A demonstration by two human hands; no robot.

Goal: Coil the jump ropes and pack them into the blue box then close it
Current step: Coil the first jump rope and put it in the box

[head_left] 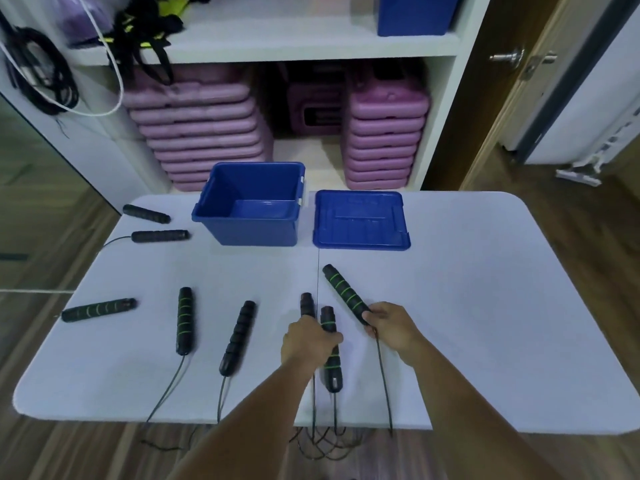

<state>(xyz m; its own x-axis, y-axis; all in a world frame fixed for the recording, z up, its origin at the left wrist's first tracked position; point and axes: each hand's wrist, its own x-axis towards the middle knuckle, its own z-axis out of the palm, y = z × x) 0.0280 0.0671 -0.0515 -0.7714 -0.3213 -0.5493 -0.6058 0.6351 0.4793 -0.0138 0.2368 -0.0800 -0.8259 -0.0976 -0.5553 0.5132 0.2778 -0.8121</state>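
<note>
Left hand [308, 341] grips a black handle [307, 304]. Right hand [393, 323] holds a green-striped handle [344, 292]. The blue box [256, 233] stands open.

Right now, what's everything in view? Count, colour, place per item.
jump rope handles: eight, black, some green-ringed; five lying on the table's left half, three in the hands; cords trail off the near edge
blue box: one, blue, open, far middle of table
lid: one, blue, flat on table, right of the box
table: one, white
stacked cases: two stacks, purple, lower shelf behind table
second bin: one, blue, upper shelf
hanging cords: black and white, far left
left hand: grips two handles, near middle
right hand: grips the cord end of one green-ringed handle
</note>
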